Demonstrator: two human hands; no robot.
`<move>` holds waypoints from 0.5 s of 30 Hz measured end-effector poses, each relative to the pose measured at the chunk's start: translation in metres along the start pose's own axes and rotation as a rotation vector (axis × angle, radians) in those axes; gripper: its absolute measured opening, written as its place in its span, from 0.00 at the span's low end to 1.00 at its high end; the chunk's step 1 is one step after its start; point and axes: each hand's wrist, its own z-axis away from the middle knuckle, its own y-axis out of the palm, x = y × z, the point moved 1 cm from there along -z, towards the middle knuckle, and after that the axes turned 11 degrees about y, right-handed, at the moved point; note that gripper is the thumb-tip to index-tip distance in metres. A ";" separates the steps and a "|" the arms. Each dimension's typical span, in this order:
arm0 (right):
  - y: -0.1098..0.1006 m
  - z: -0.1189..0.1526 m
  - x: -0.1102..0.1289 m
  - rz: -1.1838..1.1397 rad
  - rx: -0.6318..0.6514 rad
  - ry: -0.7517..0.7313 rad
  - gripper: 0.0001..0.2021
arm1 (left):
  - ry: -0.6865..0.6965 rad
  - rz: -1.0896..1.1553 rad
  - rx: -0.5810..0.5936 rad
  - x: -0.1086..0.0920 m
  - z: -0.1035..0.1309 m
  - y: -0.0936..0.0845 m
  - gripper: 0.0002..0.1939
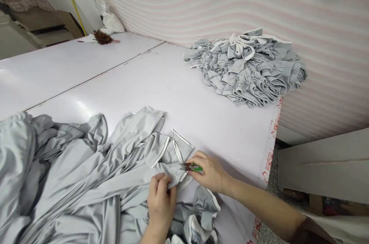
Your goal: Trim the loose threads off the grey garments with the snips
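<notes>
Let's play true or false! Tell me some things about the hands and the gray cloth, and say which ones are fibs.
1. The right hand holds green-handled snips. True.
2. Both hands hold snips. False: the left hand grips gray cloth.
3. A farther gray pile sits on the pale table. True.
4. Red ribbon edges the cloth. False: it has white trim.

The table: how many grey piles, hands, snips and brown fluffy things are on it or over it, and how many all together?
Grey piles: 2 (near pile, far pile)
Hands: 2 (left hand, right hand)
Snips: 1
Brown fluffy thing: 1
Total: 6
</notes>
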 end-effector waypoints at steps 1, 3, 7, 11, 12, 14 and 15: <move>-0.003 0.004 0.003 -0.013 0.032 -0.009 0.12 | 0.024 -0.023 -0.006 -0.001 -0.001 -0.001 0.08; -0.006 0.009 0.007 0.010 0.066 -0.048 0.14 | 0.070 -0.047 -0.014 -0.002 -0.001 -0.002 0.08; -0.006 0.011 0.011 0.110 0.065 -0.089 0.11 | 0.163 -0.055 -0.028 -0.004 -0.002 -0.006 0.10; -0.005 0.011 0.012 0.096 0.063 -0.090 0.09 | 0.205 -0.028 -0.006 -0.005 -0.004 -0.010 0.11; -0.006 0.011 0.012 0.085 0.058 -0.069 0.08 | 0.207 -0.020 -0.008 -0.005 -0.004 -0.010 0.11; -0.005 0.012 0.011 0.049 0.064 -0.016 0.08 | 0.201 -0.010 -0.029 -0.005 -0.003 -0.011 0.12; -0.005 0.012 0.011 0.032 0.072 -0.002 0.10 | 0.196 -0.006 -0.043 -0.005 -0.002 -0.011 0.12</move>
